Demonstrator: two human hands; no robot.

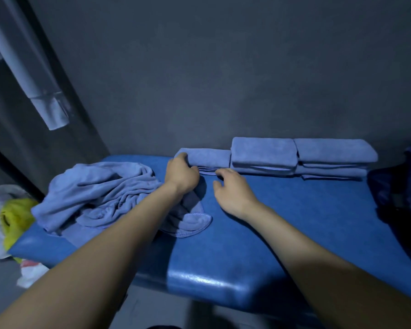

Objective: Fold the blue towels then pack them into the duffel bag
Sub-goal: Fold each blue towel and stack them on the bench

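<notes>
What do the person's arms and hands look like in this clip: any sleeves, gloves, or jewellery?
Both forearms are bare up to the frame edge, with no sleeves in view. The left hand and right hand wear no gloves. No watch, bracelet or ring shows on the visible sides of the wrists and fingers. The light is dim, so fine details cannot be told.
</notes>
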